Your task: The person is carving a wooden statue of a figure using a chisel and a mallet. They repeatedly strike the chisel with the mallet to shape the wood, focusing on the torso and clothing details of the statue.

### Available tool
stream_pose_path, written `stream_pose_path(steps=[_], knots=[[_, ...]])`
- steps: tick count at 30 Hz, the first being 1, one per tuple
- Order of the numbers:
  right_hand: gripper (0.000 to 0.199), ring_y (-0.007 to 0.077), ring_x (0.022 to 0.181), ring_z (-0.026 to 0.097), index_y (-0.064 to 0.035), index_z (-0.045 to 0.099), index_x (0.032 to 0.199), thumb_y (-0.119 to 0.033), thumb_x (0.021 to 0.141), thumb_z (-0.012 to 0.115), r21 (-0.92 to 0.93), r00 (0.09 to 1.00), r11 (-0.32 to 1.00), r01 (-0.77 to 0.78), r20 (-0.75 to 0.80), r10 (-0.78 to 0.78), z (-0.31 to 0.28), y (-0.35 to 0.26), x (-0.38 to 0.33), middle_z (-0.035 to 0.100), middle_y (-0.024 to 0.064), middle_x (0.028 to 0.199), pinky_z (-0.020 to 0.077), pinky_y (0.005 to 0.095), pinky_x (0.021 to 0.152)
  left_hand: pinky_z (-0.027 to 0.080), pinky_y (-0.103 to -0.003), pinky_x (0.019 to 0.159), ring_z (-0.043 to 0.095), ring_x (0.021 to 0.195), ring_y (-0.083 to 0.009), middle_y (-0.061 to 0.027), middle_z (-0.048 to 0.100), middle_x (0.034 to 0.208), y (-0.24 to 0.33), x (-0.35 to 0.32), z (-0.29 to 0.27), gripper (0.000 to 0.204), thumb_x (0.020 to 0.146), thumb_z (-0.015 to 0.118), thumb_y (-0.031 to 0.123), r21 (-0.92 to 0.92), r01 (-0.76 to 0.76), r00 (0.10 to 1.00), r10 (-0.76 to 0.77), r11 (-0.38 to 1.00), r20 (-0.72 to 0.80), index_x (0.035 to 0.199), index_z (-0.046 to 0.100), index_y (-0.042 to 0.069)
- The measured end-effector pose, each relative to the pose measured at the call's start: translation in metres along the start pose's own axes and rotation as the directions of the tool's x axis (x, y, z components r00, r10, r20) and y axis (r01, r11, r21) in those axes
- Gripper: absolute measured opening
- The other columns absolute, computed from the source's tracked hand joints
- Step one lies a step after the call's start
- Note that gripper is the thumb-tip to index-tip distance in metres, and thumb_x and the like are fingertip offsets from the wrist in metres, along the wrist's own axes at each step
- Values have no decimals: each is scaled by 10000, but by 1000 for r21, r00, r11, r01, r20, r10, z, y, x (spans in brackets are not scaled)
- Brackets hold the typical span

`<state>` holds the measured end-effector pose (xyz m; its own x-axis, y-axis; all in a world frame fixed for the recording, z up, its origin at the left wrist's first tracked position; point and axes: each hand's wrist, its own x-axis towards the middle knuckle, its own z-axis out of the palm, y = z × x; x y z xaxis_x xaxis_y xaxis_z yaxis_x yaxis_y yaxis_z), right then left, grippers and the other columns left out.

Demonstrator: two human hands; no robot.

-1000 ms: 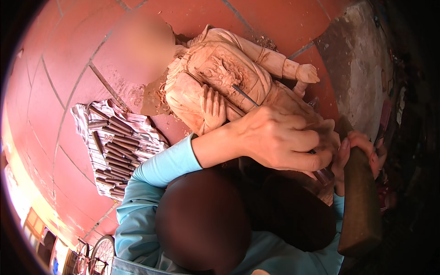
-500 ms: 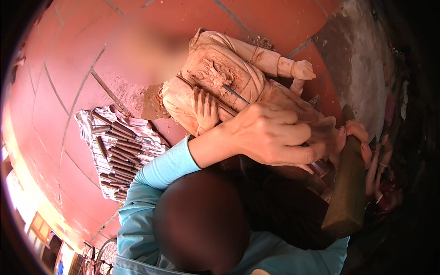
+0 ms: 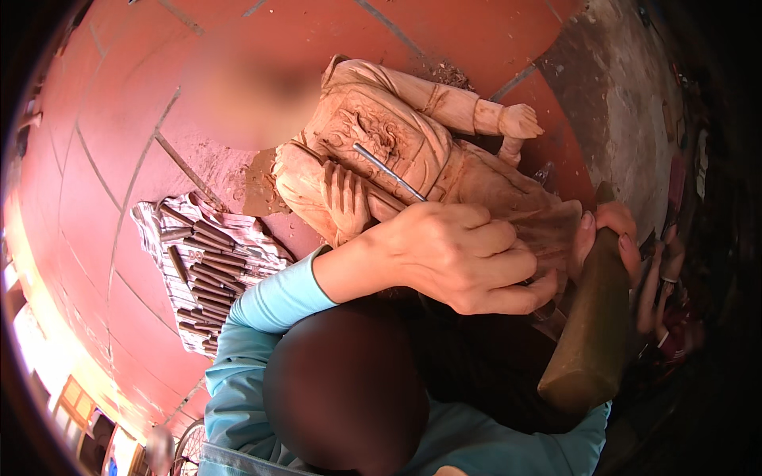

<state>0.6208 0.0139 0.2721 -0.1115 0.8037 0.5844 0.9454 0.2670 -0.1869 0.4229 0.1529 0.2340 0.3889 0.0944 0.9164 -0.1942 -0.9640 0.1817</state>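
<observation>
A carved wooden figure [image 3: 468,170] lies in front of me, with raised swirling relief on its chest and one forearm reaching to the right. Closed around a chisel [image 3: 389,171], my left hand [image 3: 472,258] is over the figure's lower body. The chisel's thin metal blade points up and left, its tip over the chest relief; my fingers hide the handle. On the right, my right hand [image 3: 609,226] grips a heavy wooden mallet [image 3: 586,341] by its narrow end, the thick end toward me. The mallet is apart from the chisel's visible part.
Several dark-handled tools [image 3: 213,278] lie in rows on a striped cloth [image 3: 163,270] to the left. Wood chips [image 3: 451,74] lie on the red tiled floor [image 3: 119,159] beyond the figure. A bicycle wheel [image 3: 189,448] shows at the lower left.
My left hand has shifted slightly left and turned, so more of the chisel blade shows and its tip is farther up and left. The mallet's thick end has swung a little left.
</observation>
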Motion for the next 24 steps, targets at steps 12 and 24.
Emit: stream_pose_path(steps=[12, 24], knots=[[658, 234, 660, 476, -159, 290, 1290, 173, 780, 541, 134, 998, 990, -43, -47, 50, -3, -15, 5, 498, 141, 866, 435, 379, 572, 357, -239, 409, 455, 485, -103, 45, 420, 635, -15, 18, -11, 330, 759, 682, 400, -384, 256, 954, -295, 887, -46, 979, 674, 154], [631, 219, 697, 509, -147, 233, 1337, 111, 841, 524, 30, 999, 999, -45, -5, 45, -9, -23, 15, 502, 127, 839, 458, 363, 647, 468, -263, 500, 598, 615, -129, 29, 513, 690, -7, -3, 13, 286, 771, 687, 364, -265, 261, 964, -235, 928, 125, 976, 646, 168]])
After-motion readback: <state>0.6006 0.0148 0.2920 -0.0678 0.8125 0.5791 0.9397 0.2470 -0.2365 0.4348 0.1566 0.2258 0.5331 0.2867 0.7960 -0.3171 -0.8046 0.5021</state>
